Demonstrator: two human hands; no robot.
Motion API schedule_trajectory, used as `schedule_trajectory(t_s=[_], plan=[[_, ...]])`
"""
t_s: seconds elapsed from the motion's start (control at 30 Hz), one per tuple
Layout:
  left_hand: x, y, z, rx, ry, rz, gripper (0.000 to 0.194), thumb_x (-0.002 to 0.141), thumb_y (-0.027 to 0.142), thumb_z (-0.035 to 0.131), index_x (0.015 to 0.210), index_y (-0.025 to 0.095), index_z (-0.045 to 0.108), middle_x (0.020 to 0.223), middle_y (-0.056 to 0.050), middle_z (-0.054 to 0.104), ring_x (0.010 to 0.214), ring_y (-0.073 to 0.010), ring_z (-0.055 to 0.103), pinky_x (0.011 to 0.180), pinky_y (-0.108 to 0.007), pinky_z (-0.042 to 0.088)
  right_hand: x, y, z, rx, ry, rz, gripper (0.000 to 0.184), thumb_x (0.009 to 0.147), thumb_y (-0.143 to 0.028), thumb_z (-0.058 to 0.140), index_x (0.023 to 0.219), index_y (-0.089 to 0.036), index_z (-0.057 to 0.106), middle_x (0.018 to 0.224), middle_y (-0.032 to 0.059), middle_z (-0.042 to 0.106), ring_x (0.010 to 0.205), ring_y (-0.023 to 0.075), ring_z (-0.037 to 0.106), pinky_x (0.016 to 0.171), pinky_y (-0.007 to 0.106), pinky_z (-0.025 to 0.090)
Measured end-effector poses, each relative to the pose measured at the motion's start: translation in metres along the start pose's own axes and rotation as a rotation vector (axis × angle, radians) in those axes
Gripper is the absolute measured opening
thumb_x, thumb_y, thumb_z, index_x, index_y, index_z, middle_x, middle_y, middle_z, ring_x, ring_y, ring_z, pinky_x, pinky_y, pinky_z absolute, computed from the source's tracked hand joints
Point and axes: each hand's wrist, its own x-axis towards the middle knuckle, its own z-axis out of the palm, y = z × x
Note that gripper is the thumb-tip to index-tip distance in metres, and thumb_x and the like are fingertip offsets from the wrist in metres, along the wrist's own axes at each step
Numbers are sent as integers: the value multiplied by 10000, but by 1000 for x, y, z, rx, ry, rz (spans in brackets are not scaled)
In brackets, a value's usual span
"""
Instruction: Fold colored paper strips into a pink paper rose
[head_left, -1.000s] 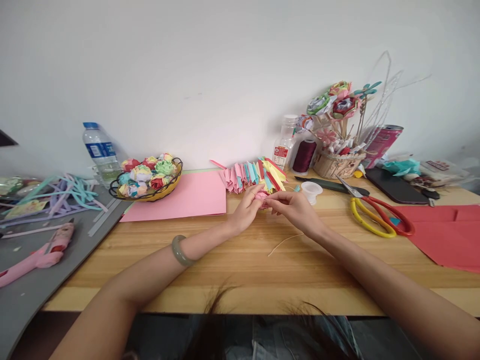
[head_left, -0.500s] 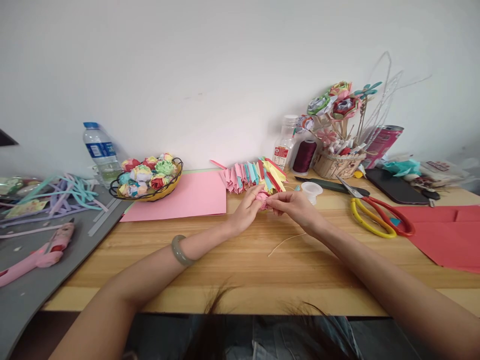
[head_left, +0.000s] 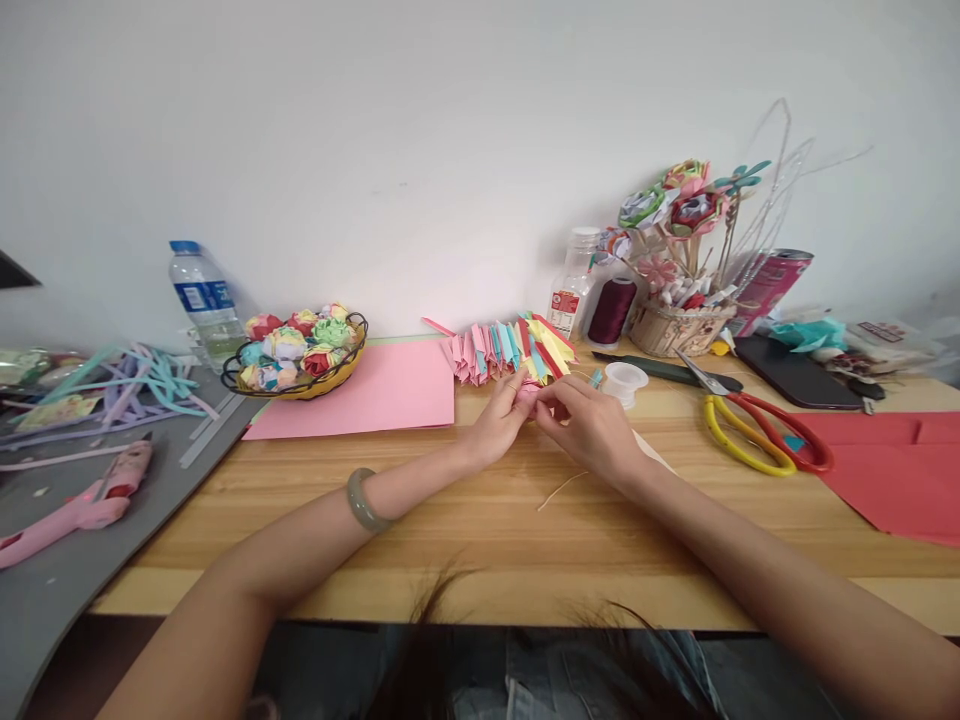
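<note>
My left hand (head_left: 499, 425) and my right hand (head_left: 589, 425) meet over the middle of the wooden table (head_left: 480, 540), both pinched on a small pink folded paper piece (head_left: 527, 394) held between their fingertips. Most of that piece is hidden by my fingers. Just behind the hands lies a pile of folded paper pieces (head_left: 510, 348) in pink, teal, yellow and red. A thin pale string (head_left: 561, 488) lies on the table under my right wrist. A green bangle (head_left: 362, 500) sits on my left wrist.
A pink paper sheet (head_left: 375, 393) and a basket of paper roses (head_left: 296, 350) lie at the back left, with a water bottle (head_left: 199, 300). Yellow-and-red scissors (head_left: 757, 440), a small plastic cup (head_left: 624, 380), red paper (head_left: 892, 470) and a paper flower bouquet (head_left: 679, 270) are at right. A pink glue gun (head_left: 82, 500) rests at left.
My right hand has moved a little left and closer to the left hand, its fingers now covering more of the pink piece. The view has shifted slightly.
</note>
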Motion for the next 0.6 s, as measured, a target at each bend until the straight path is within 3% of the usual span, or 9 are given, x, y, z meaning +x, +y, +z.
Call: schedule_trajectory(t_s=[0.13, 0.23, 0.6], plan=[[2, -8, -1, -73, -2, -30, 498, 862, 363, 372, 1337, 241, 287, 1404, -70, 271, 1292, -199, 255, 1066, -373, 210, 8, 6, -8, 376, -213, 198, 242, 759, -355, 510, 731, -145, 625, 644, 30, 596, 561, 126, 501, 549, 255, 387], [3, -12, -1, -107, -13, -36, 486, 861, 364, 376, 1331, 277, 294, 1382, -58, 289, 1276, -205, 279, 1053, -392, 237, 13, 13, -10, 504, -319, 327, 332, 707, -456, 561, 722, -133, 631, 552, -1, 545, 494, 104, 458, 489, 241, 359], [1, -7, -1, -221, -37, -89, 450, 859, 332, 393, 1306, 326, 340, 1349, -19, 315, 1240, -196, 335, 1035, -359, 299, 13, 17, -8, 523, -315, 356, 332, 640, -474, 623, 666, -142, 625, 511, -26, 502, 453, 76, 367, 430, 223, 264]])
